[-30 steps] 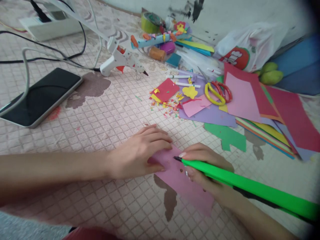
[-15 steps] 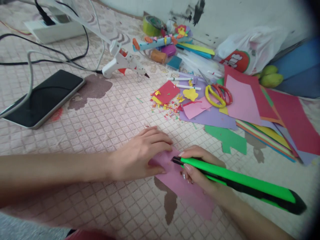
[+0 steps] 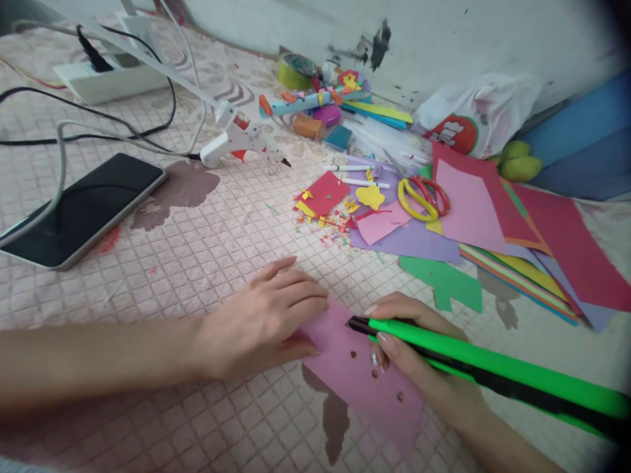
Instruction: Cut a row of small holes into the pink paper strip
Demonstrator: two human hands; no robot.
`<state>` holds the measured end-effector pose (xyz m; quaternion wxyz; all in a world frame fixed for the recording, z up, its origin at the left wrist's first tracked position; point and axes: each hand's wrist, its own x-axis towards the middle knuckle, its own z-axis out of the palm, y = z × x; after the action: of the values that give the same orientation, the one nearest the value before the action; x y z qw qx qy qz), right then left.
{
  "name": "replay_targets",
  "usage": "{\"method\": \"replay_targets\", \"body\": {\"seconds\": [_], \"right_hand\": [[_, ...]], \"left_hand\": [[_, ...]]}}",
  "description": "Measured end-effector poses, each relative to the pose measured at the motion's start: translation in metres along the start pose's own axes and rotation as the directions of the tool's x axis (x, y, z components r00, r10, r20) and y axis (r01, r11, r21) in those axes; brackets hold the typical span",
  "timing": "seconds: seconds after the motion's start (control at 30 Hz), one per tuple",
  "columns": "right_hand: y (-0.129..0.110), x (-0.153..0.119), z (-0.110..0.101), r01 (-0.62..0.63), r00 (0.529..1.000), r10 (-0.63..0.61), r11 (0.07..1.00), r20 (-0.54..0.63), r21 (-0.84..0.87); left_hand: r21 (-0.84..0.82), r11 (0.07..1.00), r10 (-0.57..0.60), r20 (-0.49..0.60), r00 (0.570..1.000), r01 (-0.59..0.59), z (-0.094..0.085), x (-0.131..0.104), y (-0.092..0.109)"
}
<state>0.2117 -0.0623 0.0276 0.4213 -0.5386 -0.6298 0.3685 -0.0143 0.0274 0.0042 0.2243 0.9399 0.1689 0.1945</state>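
- Nearest, the pink paper strip (image 3: 365,394) lies slanting on the cloth-covered desk (image 3: 236,243), and now three small dark holes show along it; half a second ago the right hand covered most of that stretch.
- And here's the right hand (image 3: 424,355), grip closed around the green cutter (image 3: 473,361), fingers near its black tip. That tip now sits a touch further from the left hand, at the strip's upper edge, and the back end runs into the dark right border where it showed whole before.
- Over to the left hand (image 3: 261,322): nothing clasped, fingers loosely spread, fingertips and thumb on the strip's far end; the forefinger looks more apart from its neighbours than before.
- Further up on the left, the phone (image 3: 89,207) rests screen up, a grey cable crossing its corner.
- Right of centre, the green paper piece (image 3: 444,279) lies beside the purple sheet (image 3: 409,240), with scissors (image 3: 419,198), their handles yellow and red, above.
- Beyond, the white glue gun (image 3: 241,138) stands near the red paper square (image 3: 323,192) and its scatter of scraps.
- Farthest back, the power strip (image 3: 108,79), green tape roll (image 3: 296,71) and plastic bag (image 3: 483,108); everything appears lower as the view tips up.
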Motion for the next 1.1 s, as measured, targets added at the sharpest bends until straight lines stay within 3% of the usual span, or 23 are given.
{"method": "replay_targets", "body": {"seconds": [0.3,0.4,0.5,0.6,0.77,0.9,1.1], "right_hand": [[-0.008,-0.006,0.014,0.117,0.993,-0.12,0.979,-0.005,-0.169],[-0.006,-0.006,0.017,0.117,0.993,-0.119,0.976,0.003,-0.186],[-0.003,-0.004,0.019,0.103,0.994,-0.106,0.982,-0.016,-0.158],[-0.002,-0.001,0.017,0.077,0.997,-0.08,0.989,-0.014,-0.126],[-0.008,0.0,0.013,0.092,0.995,-0.098,0.977,-0.021,-0.192],[-0.008,-0.006,0.016,0.121,0.992,-0.126,0.969,-0.01,-0.215],[-0.001,-0.008,0.02,0.136,0.991,-0.134,0.968,0.022,-0.211]], "left_hand": [[-0.099,0.995,0.018,-0.107,0.994,-0.029,-0.003,-0.006,-0.002],[-0.106,0.972,0.197,-0.132,0.972,-0.211,-0.005,-0.005,0.002],[-0.096,0.884,0.456,-0.038,0.889,-0.457,-0.003,-0.007,0.009],[-0.081,0.825,0.564,0.062,0.823,-0.559,0.005,-0.009,0.014],[-0.037,0.85,0.523,0.181,0.833,-0.526,0.013,-0.015,0.019],[-0.01,0.872,0.483,0.164,0.86,-0.489,0.012,-0.018,0.024],[0.003,0.873,0.481,0.159,0.862,-0.487,0.014,-0.019,0.026]]}}
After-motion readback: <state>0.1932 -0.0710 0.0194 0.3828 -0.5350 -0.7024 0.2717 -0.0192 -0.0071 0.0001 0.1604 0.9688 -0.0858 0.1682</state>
